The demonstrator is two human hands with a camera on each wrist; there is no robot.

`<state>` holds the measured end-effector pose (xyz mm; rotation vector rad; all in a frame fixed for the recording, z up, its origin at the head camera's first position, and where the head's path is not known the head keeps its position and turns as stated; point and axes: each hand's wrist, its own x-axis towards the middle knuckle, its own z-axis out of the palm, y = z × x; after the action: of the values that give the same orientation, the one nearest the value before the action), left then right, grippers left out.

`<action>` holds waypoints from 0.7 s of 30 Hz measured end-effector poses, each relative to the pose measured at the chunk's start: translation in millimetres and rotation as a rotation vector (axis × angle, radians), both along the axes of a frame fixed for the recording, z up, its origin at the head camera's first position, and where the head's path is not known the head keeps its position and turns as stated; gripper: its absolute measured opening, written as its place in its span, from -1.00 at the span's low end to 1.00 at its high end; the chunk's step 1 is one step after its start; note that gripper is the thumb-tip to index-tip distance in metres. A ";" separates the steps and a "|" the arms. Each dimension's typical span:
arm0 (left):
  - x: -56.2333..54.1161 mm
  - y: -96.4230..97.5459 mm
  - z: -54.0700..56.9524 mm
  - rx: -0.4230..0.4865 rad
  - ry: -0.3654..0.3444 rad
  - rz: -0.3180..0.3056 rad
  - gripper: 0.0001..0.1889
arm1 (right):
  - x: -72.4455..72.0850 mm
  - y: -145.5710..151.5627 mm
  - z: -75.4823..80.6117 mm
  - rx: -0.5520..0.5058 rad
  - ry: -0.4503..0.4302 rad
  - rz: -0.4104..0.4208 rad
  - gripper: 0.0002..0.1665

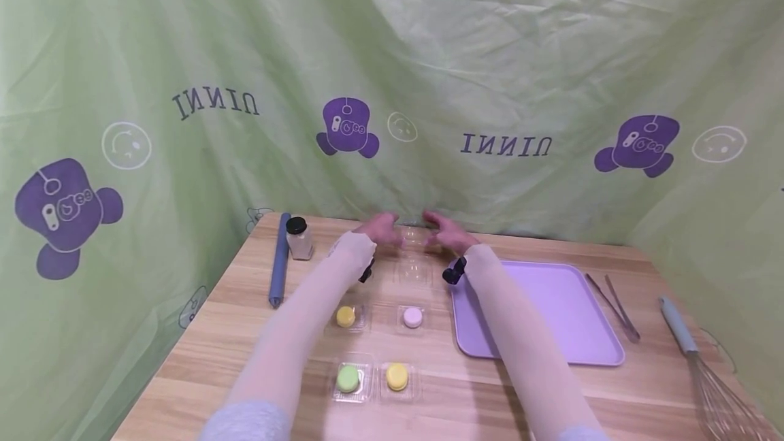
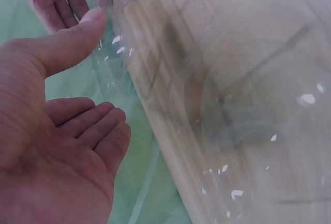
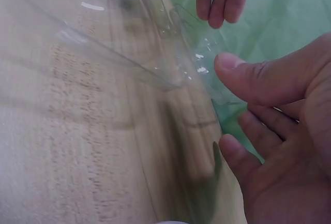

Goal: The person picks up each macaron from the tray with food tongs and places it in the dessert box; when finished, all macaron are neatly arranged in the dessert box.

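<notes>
Both hands reach to the table's back edge, on either side of a clear plastic box [image 1: 415,235]. My left hand [image 1: 381,228] is at the box's left, palm facing inward. In the left wrist view its fingers [image 2: 106,123] are extended, with the thumb near the clear plastic. Opposite it, my right hand [image 1: 448,232] has its fingers spread. The right wrist view shows that thumb [image 3: 258,81] right at the plastic's edge. Nearer me lies another clear box [image 1: 414,271]. Its transparent walls fill much of both wrist views.
Clear boxes hold a dark yellow macaron [image 1: 346,316], a pink one [image 1: 413,317], a green one [image 1: 348,378] and a yellow one [image 1: 397,376]. A purple tray [image 1: 551,305], tongs [image 1: 618,308] and whisk [image 1: 692,349] lie right; a blue roll [image 1: 279,260] and black-capped jar [image 1: 300,240] left.
</notes>
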<state>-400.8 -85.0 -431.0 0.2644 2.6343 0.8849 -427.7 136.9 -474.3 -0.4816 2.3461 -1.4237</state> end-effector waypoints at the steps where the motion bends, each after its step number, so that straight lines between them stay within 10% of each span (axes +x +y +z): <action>1: -0.2 1.0 -1.3 0.000 -0.003 0.004 -0.03 | 0.9 -1.0 0.3 0.006 0.002 0.007 0.11; 21: 5.0 9.1 -7.3 -0.078 0.051 0.028 -0.25 | 5.6 -7.8 -2.1 0.065 -0.026 -0.009 0.06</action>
<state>-395.8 -75.9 -438.3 0.2341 2.7182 0.7920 -422.1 129.1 -476.4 -0.4325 2.3684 -1.3451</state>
